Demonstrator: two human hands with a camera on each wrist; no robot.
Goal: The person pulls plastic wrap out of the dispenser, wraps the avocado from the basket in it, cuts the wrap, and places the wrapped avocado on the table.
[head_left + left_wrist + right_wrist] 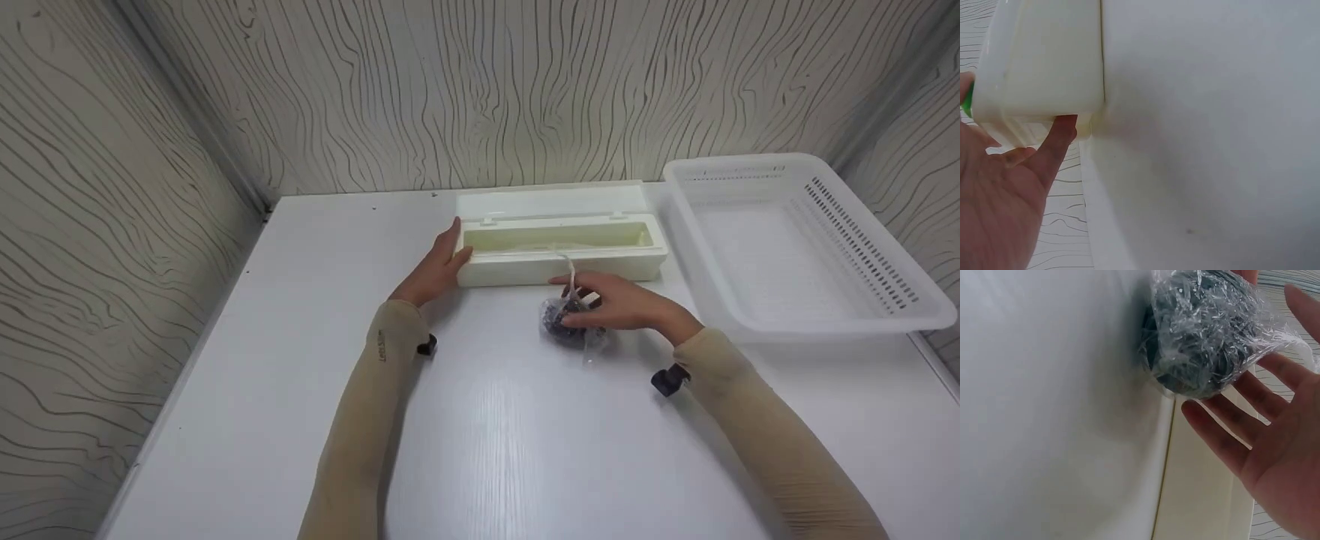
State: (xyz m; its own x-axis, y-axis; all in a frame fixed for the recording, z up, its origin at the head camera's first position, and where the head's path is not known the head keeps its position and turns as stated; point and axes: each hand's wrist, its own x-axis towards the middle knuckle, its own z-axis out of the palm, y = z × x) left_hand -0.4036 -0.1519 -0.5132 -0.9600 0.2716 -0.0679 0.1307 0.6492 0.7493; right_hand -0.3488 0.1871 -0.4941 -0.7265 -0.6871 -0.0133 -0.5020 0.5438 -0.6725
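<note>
A long white box [555,270] with its lid [551,199] swung back stands near the back of the table. My left hand [439,266] grips its left end, thumb at the front corner and fingers toward the back. In the left wrist view, fingertips curve around the box end [1055,67]. In front of the box is a dark rounded bundle [1202,332] in crinkled clear plastic, its twisted neck rising toward the box rim. My right hand [611,300] is at this bundle. Its fingers are spread and fairly straight beside the plastic, the thumb apart from them.
A white plastic basket [832,326] with slotted sides stands to the right of the box. Wood-grain patterned walls [480,90] close in the white table [487,442] at the back and sides.
</note>
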